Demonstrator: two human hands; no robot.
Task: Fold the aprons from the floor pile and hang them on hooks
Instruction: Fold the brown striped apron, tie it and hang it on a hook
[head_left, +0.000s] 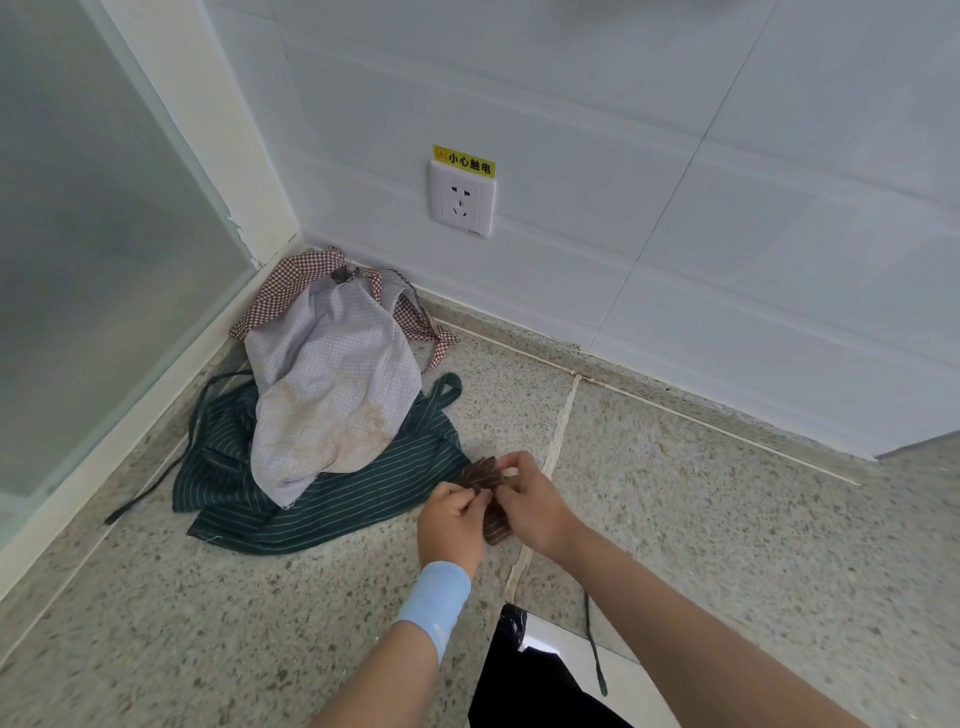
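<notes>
Left hand: the left hand (457, 514), with a light blue band on its wrist, has its fingers curled and pinches the near side of a small cloth bundle.
Right hand: the right hand (530, 501) pinches the far top edge of the same bundle between thumb and fingertips.
Task's thing: the brown striped apron (480, 475), folded down to a tight wad, sits between the two hands and is mostly hidden by them. It is low over the floor (727, 519); I cannot tell whether it touches it.
Why held so: both hands likely pinch it to tighten the fold or tuck in a tie, so the wad keeps its shape for hanging.
Floor pile: the green striped apron (332, 488) lies spread just left of the left hand, its edge almost reaching the bundle. A stained pale checked apron (332, 395) is heaped on it, farther off, and a red checked apron (291, 286) lies beyond, in the corner.
Loose strap: a dark strap (595, 644) lies on the floor below the right forearm; whose it is I cannot tell.
Hooks: none in view.
Wall: a wall socket (461, 200) sits well above and beyond the hands.
</notes>
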